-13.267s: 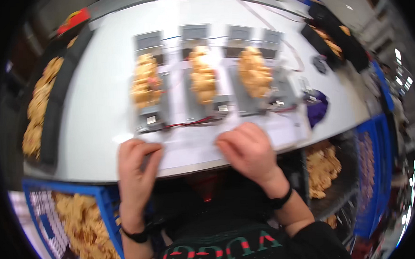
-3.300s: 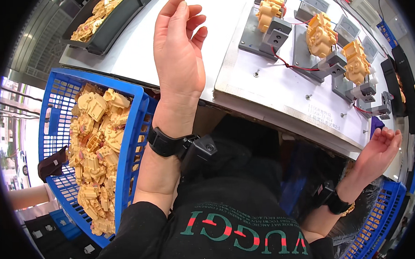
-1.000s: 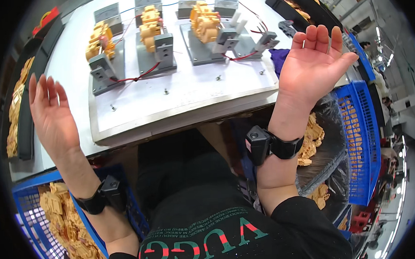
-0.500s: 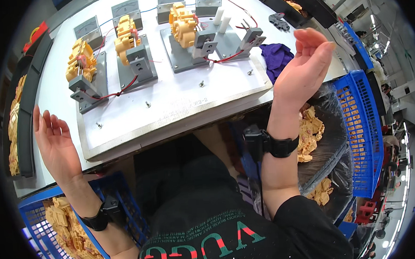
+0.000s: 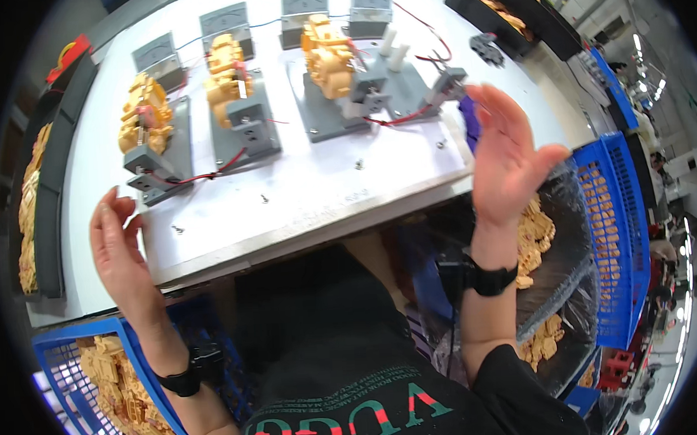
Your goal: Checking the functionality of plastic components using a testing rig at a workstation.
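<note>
My left hand [image 5: 121, 247] is raised by the left edge of the white board [image 5: 310, 238], fingers loosely bent and holding nothing. At the board's right edge, my right hand [image 5: 508, 158] is open, thumb apart from the fingers, close to the rightmost grey fixture [image 5: 411, 90]. That fixture has white posts and no yellow part on it. Yellow plastic assemblies sit on the other grey fixtures: a left one [image 5: 145, 114], a middle one [image 5: 227, 79] and a right one [image 5: 329, 59]. Red wires [image 5: 207, 175] link the clamp blocks. A purple cloth [image 5: 469, 123] is partly hidden behind my right hand.
Analog meters [image 5: 305, 16] line the back. Black trays of yellow parts stand at the left [image 5: 49, 207] and far right [image 5: 495, 17]. Blue baskets flank me at the left [image 5: 133, 359] and right [image 5: 614, 237]. A plastic-lined container [image 5: 569, 285] holds more yellow parts.
Both hands have moved inward toward the board's edges, the right one also lower and now covering most of the purple cloth. The whole view has shifted slightly. Nothing was picked up.
</note>
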The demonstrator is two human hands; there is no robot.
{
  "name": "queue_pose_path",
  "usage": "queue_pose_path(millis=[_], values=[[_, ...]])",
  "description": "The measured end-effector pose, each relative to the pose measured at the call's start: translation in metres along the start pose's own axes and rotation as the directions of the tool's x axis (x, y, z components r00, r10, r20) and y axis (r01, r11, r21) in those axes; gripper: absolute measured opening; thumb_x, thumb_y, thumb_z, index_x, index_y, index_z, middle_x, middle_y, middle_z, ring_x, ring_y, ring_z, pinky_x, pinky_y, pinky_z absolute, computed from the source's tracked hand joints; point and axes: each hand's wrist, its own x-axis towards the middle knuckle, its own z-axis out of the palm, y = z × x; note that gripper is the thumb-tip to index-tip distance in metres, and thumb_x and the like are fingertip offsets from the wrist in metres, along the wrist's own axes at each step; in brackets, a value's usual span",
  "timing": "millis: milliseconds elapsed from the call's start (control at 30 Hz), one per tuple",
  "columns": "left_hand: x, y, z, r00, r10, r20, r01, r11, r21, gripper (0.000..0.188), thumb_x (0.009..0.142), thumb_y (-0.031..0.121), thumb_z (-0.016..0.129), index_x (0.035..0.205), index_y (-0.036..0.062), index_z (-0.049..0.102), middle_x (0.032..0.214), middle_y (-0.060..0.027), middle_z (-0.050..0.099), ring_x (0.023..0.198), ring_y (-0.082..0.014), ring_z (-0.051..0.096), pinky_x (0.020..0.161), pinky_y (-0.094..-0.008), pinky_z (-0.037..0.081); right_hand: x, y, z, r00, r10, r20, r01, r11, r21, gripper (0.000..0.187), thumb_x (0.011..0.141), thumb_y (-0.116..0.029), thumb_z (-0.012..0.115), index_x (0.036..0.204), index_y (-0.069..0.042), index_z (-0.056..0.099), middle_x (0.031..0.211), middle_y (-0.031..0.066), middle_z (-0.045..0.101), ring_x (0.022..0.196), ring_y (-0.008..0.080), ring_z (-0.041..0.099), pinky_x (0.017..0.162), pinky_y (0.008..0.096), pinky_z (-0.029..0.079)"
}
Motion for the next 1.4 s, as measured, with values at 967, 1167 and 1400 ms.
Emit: queue_pose_path(millis=[967, 1167, 1400], values=[[-0.016, 0.011, -0.003, 0.909, 0.014, 0.417, -0.269, 0.782, 0.562, 0.02, 0.064, 0.001, 0.072, 0.083, 0.0054, 0.066, 0.094, -0.0089, 0.062, 0.115, -0.0312, 0.048, 0.099, -0.0423, 0.037, -0.011, -0.018, 0.116, 0.789, -0.015, 0.614, 0.247, 0.923, -0.295, 0.033, 0.061, -0.009, 0.082, 0.092, -0.012, 0.069, 0.088, 0.0006, 0.063, 0.075, 0.0191, 0.055, 0.067, 0.031, 0.042], [-0.016, 0.011, -0.002, 0.914, 0.018, 0.405, -0.247, 0.817, 0.521, 0.018, 0.065, 0.001, 0.072, 0.08, 0.0079, 0.067, 0.094, -0.0093, 0.06, 0.111, -0.0319, 0.049, 0.1, -0.0439, 0.035, -0.014, -0.014, 0.129, 0.805, 0.017, 0.593, 0.258, 0.891, -0.375, 0.031, 0.063, -0.009, 0.082, 0.091, -0.011, 0.069, 0.089, -0.0017, 0.064, 0.075, 0.0173, 0.055, 0.068, 0.0293, 0.042], [-0.015, 0.009, -0.005, 0.892, 0.064, 0.448, -0.321, 0.789, 0.525, 0.015, 0.068, 0.003, 0.073, 0.081, 0.0086, 0.068, 0.093, -0.0064, 0.06, 0.113, -0.0311, 0.049, 0.106, -0.0511, 0.03, -0.015, -0.016, 0.131, 0.832, 0.06, 0.551, 0.215, 0.881, -0.42, 0.03, 0.063, -0.006, 0.081, 0.09, -0.01, 0.069, 0.083, -0.0009, 0.063, 0.075, 0.0178, 0.055, 0.066, 0.0283, 0.044]])
